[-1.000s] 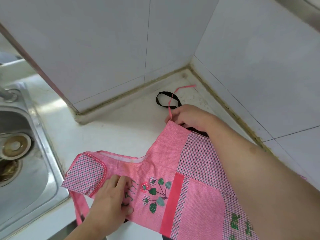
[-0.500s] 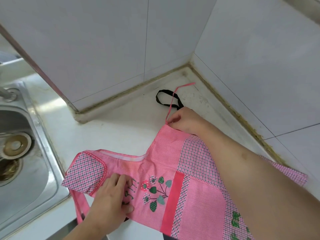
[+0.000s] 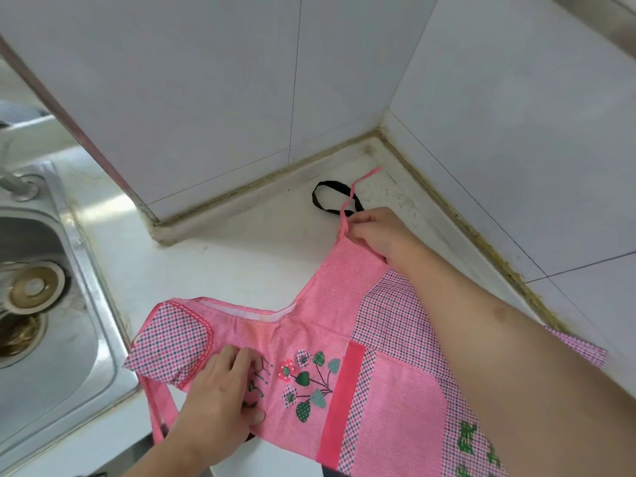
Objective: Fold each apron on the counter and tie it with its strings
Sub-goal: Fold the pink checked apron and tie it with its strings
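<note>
One pink apron lies spread on the white counter, its bib toward the left near the steel sink and its skirt running off to the near right under our forearm. We press our left hand flat on the bib beside the printed flowers, fingers fairly straight and close together, thumb lying along the cloth. Our right hand reaches to the far corner of the apron and pinches the pink string where it joins the fabric; the string runs away toward the tiled wall corner. It crosses a black strap that loops on the counter just beyond the hand, possibly part of a second apron, though we cannot tell from here. Another pink string hangs over the near counter edge by the sink.
</note>
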Demonstrator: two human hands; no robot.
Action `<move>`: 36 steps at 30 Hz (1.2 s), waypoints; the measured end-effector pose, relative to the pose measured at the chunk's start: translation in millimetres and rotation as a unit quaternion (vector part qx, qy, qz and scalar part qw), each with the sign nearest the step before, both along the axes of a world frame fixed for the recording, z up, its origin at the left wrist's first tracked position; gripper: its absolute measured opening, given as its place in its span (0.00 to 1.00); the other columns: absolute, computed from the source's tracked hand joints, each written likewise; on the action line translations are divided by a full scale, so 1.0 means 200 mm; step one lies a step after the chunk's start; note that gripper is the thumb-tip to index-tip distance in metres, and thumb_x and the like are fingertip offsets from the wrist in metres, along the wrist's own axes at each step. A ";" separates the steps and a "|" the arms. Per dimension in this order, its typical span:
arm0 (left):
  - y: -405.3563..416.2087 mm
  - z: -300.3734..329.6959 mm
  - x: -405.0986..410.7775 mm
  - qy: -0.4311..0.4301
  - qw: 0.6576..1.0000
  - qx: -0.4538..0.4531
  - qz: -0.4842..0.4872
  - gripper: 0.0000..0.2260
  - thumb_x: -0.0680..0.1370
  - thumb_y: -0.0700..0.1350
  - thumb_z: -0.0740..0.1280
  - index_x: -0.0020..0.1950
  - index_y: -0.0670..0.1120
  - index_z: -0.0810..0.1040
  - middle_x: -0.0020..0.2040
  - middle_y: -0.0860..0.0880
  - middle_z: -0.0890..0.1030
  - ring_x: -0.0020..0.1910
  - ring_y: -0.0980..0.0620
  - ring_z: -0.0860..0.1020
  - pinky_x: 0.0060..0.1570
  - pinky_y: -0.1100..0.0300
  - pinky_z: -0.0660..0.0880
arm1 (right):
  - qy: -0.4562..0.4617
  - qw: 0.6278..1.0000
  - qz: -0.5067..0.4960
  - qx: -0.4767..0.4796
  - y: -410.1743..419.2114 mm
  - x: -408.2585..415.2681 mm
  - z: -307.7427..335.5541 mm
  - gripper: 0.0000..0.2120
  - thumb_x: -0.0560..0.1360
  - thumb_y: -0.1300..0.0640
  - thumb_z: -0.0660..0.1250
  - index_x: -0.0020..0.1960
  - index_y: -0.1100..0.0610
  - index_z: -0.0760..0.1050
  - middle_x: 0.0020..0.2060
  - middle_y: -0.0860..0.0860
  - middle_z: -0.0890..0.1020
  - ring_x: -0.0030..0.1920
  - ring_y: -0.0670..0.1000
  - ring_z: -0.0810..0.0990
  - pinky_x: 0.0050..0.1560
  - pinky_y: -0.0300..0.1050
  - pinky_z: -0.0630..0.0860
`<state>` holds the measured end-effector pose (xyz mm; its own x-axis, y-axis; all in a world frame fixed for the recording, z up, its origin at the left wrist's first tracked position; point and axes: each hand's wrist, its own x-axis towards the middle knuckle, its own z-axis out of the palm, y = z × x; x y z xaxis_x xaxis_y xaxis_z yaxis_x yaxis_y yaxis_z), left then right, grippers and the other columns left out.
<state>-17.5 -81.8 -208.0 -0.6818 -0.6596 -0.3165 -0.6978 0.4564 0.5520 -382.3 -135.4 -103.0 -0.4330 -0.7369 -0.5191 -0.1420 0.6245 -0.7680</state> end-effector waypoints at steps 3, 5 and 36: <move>0.00 0.00 0.00 0.000 1.000 0.003 -0.008 0.32 0.57 0.52 0.79 0.56 0.63 0.67 0.50 0.65 0.65 0.49 0.58 0.68 0.48 0.59 0.71 | -0.011 0.997 -0.070 0.004 -0.03 -0.03 0.04 0.05 0.76 0.59 0.72 0.47 0.57 0.88 0.40 0.56 0.86 0.39 0.53 0.82 0.45 0.48 0.81; -0.01 0.01 0.00 0.003 1.000 0.006 -0.012 0.32 0.58 0.53 0.79 0.56 0.64 0.67 0.51 0.66 0.65 0.50 0.59 0.68 0.50 0.59 0.72 | -0.019 0.994 -0.110 0.001 -0.08 -0.05 0.07 0.07 0.76 0.61 0.69 0.44 0.59 0.85 0.37 0.56 0.83 0.36 0.52 0.80 0.43 0.50 0.83; -0.21 0.15 0.18 -0.096 0.988 -0.084 0.082 0.25 0.69 0.59 0.70 0.60 0.48 0.75 0.52 0.46 0.73 0.52 0.36 0.75 0.54 0.40 0.75 | 0.403 0.892 0.202 0.043 1.50 0.95 -0.31 0.08 0.74 0.48 0.69 0.53 0.46 0.76 0.49 0.42 0.75 0.51 0.47 0.76 0.49 0.43 0.79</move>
<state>17.8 -124.2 -178.7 -0.4985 -0.8110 -0.3062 -0.8550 0.4017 0.3279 -192.1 163.8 -164.3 -0.3997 -0.8896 -0.2212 -0.8527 0.4493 -0.2664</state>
